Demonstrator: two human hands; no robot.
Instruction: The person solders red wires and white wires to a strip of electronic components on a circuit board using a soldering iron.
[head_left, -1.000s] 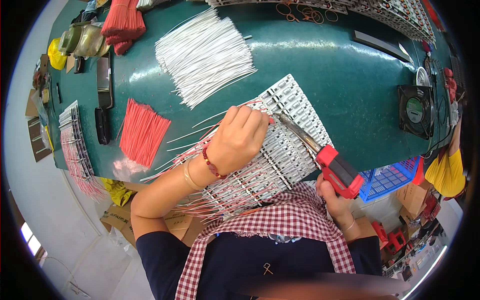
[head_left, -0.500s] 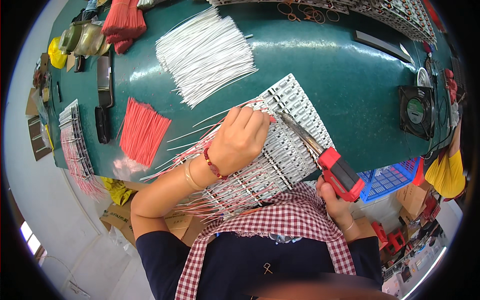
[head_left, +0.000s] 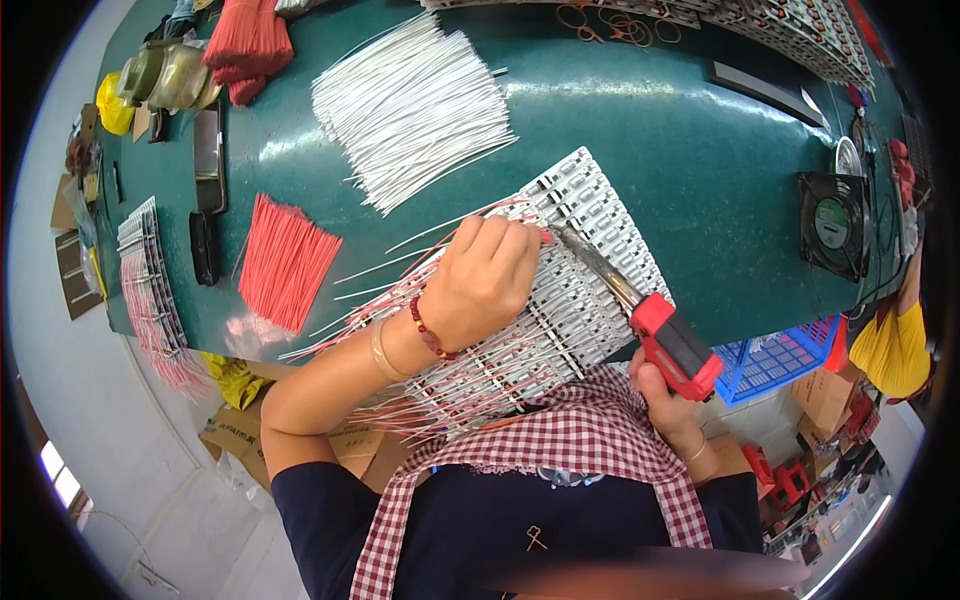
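Green and glossy, a worktable (head_left: pixel 690 200) fills most of the space before the person, with a pale wall at nine o'clock. Taking twelve o'clock as straight away from the person, a slanted panel of small white modules (head_left: pixel 575 300) lies front and centre, its near end reaching past the table edge to the checked apron (head_left: pixel 560 430). Red and white wires (head_left: pixel 445 400) trail from the panel toward eight and nine o'clock.

Over the panel's ten o'clock side, the left hand (head_left: pixel 482 278) bends down with fingers curled close together; a bit of red shows at the fingertips, but what they pinch, if anything, I cannot tell. At the panel's four o'clock corner, the right hand (head_left: pixel 660 392) has its fingers closed around a red-and-black soldering gun (head_left: pixel 675 345), whose metal barrel points to between ten and eleven o'clock, its tip right beside the left fingertips.

Farther out, a heap of white wires (head_left: pixel 415 110) spreads at eleven o'clock and a smaller stack of red wires (head_left: pixel 288 265) at nine, with another wired panel (head_left: pixel 150 285) beyond it. A black fan (head_left: pixel 833 225) stands between two and three; a blue basket (head_left: pixel 780 362) sits between three and four, below the tabletop.
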